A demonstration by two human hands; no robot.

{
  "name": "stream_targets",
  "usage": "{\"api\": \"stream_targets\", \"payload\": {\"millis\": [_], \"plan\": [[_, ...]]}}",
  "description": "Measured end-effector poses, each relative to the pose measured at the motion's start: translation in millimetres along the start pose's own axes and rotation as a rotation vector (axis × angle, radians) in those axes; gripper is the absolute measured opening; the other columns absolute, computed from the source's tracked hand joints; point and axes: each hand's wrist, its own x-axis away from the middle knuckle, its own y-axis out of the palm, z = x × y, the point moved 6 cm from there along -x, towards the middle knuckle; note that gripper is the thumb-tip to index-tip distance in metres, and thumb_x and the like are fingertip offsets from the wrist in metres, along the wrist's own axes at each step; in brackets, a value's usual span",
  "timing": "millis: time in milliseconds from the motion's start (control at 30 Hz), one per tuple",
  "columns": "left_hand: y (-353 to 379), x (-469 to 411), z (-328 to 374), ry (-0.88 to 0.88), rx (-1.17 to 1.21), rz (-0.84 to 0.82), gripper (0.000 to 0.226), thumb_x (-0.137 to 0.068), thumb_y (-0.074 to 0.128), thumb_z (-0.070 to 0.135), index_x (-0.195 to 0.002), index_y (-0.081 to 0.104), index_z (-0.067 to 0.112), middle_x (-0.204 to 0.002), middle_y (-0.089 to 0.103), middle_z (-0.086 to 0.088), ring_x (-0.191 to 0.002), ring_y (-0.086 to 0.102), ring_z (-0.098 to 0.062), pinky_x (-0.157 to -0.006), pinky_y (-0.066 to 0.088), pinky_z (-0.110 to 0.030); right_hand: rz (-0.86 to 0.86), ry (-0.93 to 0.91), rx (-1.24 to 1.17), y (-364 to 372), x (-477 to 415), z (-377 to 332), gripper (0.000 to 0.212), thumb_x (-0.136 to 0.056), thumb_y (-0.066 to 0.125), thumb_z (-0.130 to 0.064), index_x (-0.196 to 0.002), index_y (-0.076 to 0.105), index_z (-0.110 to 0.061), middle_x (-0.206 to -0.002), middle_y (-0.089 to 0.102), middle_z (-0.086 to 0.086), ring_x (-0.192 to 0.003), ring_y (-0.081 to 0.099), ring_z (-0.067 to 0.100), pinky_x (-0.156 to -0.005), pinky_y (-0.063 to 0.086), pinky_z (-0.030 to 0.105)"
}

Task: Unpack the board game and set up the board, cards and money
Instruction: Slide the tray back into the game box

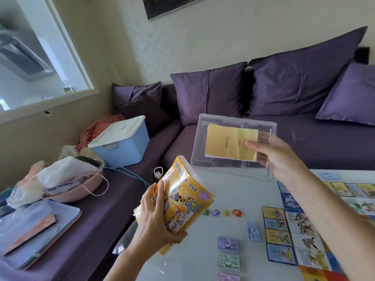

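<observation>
Left hand (156, 218) holding yellow box (183, 201) past the worktop (194, 258) edge, right hand (278, 159) holding clear tray (231, 147) and yellow paper (229, 141) above sofa (304, 136)

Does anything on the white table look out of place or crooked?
Mostly tidy. Only the small blue stack of paper money sits apart from the column formed by the purple stack, the green stack and the pink stack.
</observation>
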Motion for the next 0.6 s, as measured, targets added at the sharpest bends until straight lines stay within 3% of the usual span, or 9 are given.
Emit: {"api": "stream_targets", "payload": {"millis": [167,300,467,600], "plan": [[-18,18,7,0.083,-0.008,0.077,0.14,-0.04,0.071,0.068,-0.151,-0.005,0.032,-0.144,0.018,-0.015,-0.128,0.024,-0.036,-0.087,0.04,-0.052,-0.081,0.009,0.078,13,25,-6,0.051,-0.056,0.081,-0.014,-0.103,0.061,-0.018,-0.081,0.073,0.005,-0.07,0.071,0.014,-0.063,0.055,0.025],[-31,30,6,0.083,0.03,0.143,0.139,-0.038,0.075,0.063,-0.151,-0.002,0.036,-0.146,0.016,-0.013,-0.124,0.032,-0.047,-0.088,0.041,-0.061,-0.135,-0.002,0.076,18,42,-12,0.056,-0.051,0.081,-0.014,-0.103,0.059,-0.018,-0.078,0.069,0.011,-0.07,0.07,0.019,-0.066,0.055,0.026],[-39,35,9,0.119,0.051,0.156,0.138,-0.04,0.075,0.064,-0.152,-0.001,0.032,-0.146,0.017,-0.019,-0.129,0.027,-0.041,-0.092,0.039,-0.056,-0.17,-0.073,0.025,24,58,-24,0.052,-0.053,0.08,-0.01,-0.101,0.059,-0.018,-0.073,0.062,0.011,-0.07,0.069,0.021,-0.064,0.056,0.025],[-41,32,11,0.11,0.051,0.146,0.139,-0.041,0.074,0.066,-0.152,-0.001,0.029,-0.145,0.017,-0.02,-0.129,0.025,-0.038,-0.091,0.039,-0.054,-0.235,-0.017,0.071,31,67,-18,0.055,-0.054,0.08,-0.01,-0.104,0.059,-0.017,-0.075,0.059,0.014,-0.071,0.069,0.022,-0.065,0.057,0.023]]}}
